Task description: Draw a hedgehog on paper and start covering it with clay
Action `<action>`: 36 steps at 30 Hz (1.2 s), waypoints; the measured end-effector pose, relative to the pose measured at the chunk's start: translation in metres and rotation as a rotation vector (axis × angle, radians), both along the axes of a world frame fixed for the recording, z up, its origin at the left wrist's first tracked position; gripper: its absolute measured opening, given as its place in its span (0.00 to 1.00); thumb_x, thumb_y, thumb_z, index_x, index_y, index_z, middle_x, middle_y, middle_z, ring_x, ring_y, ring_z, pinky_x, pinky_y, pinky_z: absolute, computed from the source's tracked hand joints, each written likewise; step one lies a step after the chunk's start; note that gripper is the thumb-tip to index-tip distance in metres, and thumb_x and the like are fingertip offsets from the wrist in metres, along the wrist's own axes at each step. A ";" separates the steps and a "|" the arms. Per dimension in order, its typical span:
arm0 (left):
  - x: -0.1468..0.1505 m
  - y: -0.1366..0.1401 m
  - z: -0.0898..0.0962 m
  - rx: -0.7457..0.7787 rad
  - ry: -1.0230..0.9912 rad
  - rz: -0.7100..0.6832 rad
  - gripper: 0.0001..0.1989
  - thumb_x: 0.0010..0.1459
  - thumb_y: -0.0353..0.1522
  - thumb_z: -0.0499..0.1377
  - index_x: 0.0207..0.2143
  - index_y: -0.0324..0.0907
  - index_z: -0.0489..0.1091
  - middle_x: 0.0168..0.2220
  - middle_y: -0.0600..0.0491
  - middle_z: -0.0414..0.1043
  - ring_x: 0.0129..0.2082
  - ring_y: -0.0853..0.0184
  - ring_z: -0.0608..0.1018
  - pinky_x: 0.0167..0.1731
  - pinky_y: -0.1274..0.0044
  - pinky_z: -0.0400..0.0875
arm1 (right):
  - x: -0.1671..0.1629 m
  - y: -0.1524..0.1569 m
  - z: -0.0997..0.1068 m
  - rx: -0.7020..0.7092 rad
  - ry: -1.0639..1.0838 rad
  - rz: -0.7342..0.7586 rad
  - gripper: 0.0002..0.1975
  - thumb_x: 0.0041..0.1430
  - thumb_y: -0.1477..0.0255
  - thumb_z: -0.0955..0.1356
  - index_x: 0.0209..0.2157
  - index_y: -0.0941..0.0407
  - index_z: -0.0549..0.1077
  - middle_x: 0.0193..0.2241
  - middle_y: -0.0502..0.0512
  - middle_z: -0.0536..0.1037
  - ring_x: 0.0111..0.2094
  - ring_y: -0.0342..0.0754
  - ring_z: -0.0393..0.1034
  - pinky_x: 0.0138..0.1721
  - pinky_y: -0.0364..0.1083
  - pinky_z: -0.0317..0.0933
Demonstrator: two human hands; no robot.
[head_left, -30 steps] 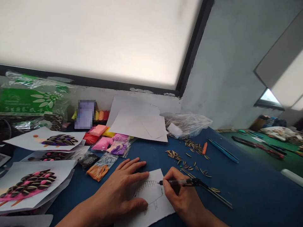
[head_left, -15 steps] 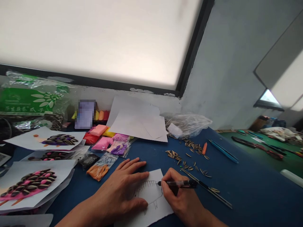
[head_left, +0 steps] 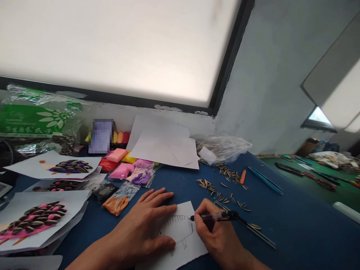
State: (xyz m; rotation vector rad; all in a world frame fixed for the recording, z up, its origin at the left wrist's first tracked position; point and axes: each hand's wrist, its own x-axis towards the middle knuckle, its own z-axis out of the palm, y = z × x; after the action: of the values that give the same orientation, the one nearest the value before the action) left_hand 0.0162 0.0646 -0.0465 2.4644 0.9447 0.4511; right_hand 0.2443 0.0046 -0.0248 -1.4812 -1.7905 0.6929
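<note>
A white sheet of paper (head_left: pixel 187 258) lies on the blue tabletop, bearing a line drawing (head_left: pixel 180 228) of a rounded animal body with short legs and rows of small strokes along its upper part. My left hand (head_left: pixel 149 221) rests flat on the sheet's left side, fingers spread, covering part of the drawing. My right hand (head_left: pixel 212 230) grips a black pen (head_left: pixel 215 216), its tip at the upper right of the outline; whether it touches the paper I cannot tell.
Loose sunflower seeds (head_left: pixel 206 185), tweezers (head_left: pixel 253 230) and a blue tool (head_left: pixel 266 180) lie to the right. Clay packets (head_left: pixel 120 170), blank sheets (head_left: pixel 165 144) and a seed bag (head_left: pixel 33 120) stand behind. Seed-covered pictures (head_left: pixel 75 204) are stacked at left.
My right hand has shifted slightly right with the pen, whose back end now points a little higher. The left hand and the paper have stayed in place.
</note>
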 end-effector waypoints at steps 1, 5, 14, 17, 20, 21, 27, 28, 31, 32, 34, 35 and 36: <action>0.000 0.000 -0.001 0.000 0.001 -0.004 0.33 0.53 0.53 0.66 0.60 0.58 0.67 0.67 0.52 0.57 0.67 0.43 0.55 0.63 0.46 0.49 | 0.001 0.000 0.000 -0.008 0.008 0.004 0.09 0.62 0.68 0.60 0.27 0.53 0.61 0.20 0.44 0.60 0.20 0.42 0.54 0.21 0.42 0.50; -0.001 0.001 -0.006 0.006 -0.017 0.017 0.32 0.54 0.52 0.66 0.60 0.58 0.67 0.68 0.52 0.56 0.67 0.43 0.56 0.63 0.47 0.49 | 0.003 -0.001 0.001 -0.047 0.057 0.016 0.10 0.63 0.67 0.60 0.28 0.53 0.60 0.20 0.43 0.58 0.20 0.42 0.53 0.21 0.41 0.48; -0.002 0.002 -0.014 0.032 -0.059 0.027 0.31 0.54 0.51 0.66 0.60 0.59 0.67 0.68 0.52 0.56 0.66 0.43 0.58 0.62 0.48 0.52 | 0.004 -0.001 0.000 -0.049 0.071 0.019 0.11 0.64 0.66 0.60 0.28 0.53 0.62 0.21 0.44 0.60 0.21 0.42 0.54 0.21 0.42 0.49; -0.002 0.003 -0.014 0.024 -0.054 0.017 0.32 0.54 0.51 0.66 0.60 0.59 0.67 0.68 0.52 0.55 0.66 0.42 0.57 0.62 0.47 0.50 | 0.002 -0.001 0.002 -0.035 0.040 0.019 0.11 0.64 0.67 0.61 0.27 0.54 0.63 0.21 0.45 0.62 0.21 0.42 0.55 0.22 0.42 0.50; -0.002 0.003 -0.014 0.021 -0.046 0.019 0.32 0.54 0.51 0.66 0.60 0.59 0.67 0.68 0.52 0.55 0.67 0.43 0.56 0.63 0.47 0.49 | 0.002 -0.001 0.003 -0.026 0.037 0.026 0.11 0.64 0.67 0.61 0.27 0.54 0.63 0.22 0.45 0.63 0.21 0.42 0.56 0.22 0.42 0.50; -0.002 0.003 -0.013 0.020 -0.047 0.019 0.32 0.54 0.51 0.66 0.60 0.59 0.67 0.68 0.52 0.55 0.67 0.43 0.56 0.63 0.47 0.49 | 0.002 0.000 0.003 -0.027 0.038 0.031 0.11 0.64 0.67 0.61 0.27 0.54 0.63 0.21 0.45 0.63 0.21 0.42 0.55 0.22 0.42 0.50; -0.001 0.001 -0.007 0.000 -0.044 0.016 0.32 0.54 0.51 0.66 0.60 0.56 0.68 0.68 0.50 0.55 0.67 0.43 0.56 0.63 0.47 0.48 | 0.003 0.000 0.002 -0.029 0.015 0.038 0.10 0.64 0.68 0.61 0.28 0.54 0.64 0.22 0.46 0.64 0.22 0.43 0.58 0.24 0.42 0.52; -0.001 0.001 -0.007 -0.005 -0.035 0.014 0.32 0.54 0.51 0.66 0.60 0.56 0.68 0.68 0.50 0.55 0.67 0.43 0.56 0.63 0.47 0.49 | 0.003 0.000 0.001 -0.027 0.011 0.038 0.10 0.64 0.68 0.61 0.28 0.54 0.64 0.22 0.46 0.64 0.22 0.43 0.58 0.24 0.42 0.52; 0.000 0.002 -0.006 -0.004 -0.026 0.014 0.32 0.54 0.51 0.66 0.60 0.56 0.67 0.68 0.50 0.55 0.67 0.43 0.56 0.63 0.47 0.49 | 0.003 0.000 0.001 -0.022 0.003 0.042 0.10 0.64 0.68 0.62 0.28 0.54 0.64 0.21 0.45 0.64 0.21 0.43 0.58 0.23 0.42 0.51; -0.001 0.002 -0.007 0.000 -0.029 0.017 0.33 0.54 0.51 0.66 0.60 0.57 0.67 0.68 0.50 0.54 0.67 0.43 0.56 0.63 0.46 0.49 | 0.003 0.000 0.001 -0.020 0.003 0.044 0.10 0.64 0.68 0.61 0.28 0.54 0.63 0.21 0.45 0.64 0.21 0.43 0.58 0.23 0.42 0.51; -0.001 0.002 -0.009 0.003 -0.038 0.022 0.32 0.54 0.51 0.66 0.60 0.57 0.67 0.68 0.51 0.54 0.67 0.43 0.56 0.63 0.46 0.48 | 0.003 0.000 0.001 -0.022 0.001 0.050 0.10 0.64 0.68 0.61 0.28 0.54 0.63 0.22 0.46 0.64 0.22 0.43 0.58 0.23 0.42 0.51; -0.001 0.002 -0.010 0.002 -0.045 0.023 0.32 0.54 0.51 0.66 0.60 0.57 0.67 0.68 0.51 0.55 0.67 0.43 0.56 0.63 0.47 0.48 | 0.002 0.000 0.002 -0.024 -0.004 0.053 0.10 0.64 0.68 0.61 0.28 0.54 0.63 0.21 0.46 0.64 0.22 0.43 0.58 0.23 0.42 0.52; -0.001 0.002 -0.011 0.001 -0.052 0.024 0.32 0.54 0.51 0.66 0.60 0.58 0.68 0.68 0.51 0.55 0.67 0.42 0.56 0.63 0.47 0.48 | 0.002 0.000 0.002 -0.022 -0.012 0.052 0.11 0.64 0.68 0.61 0.28 0.54 0.63 0.21 0.45 0.64 0.22 0.43 0.58 0.23 0.42 0.52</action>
State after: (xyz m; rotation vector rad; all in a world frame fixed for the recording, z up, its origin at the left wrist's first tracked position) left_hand 0.0149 0.0664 -0.0573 2.4327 0.9537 0.5218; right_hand 0.2465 0.0047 -0.0227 -1.4603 -1.8412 0.7334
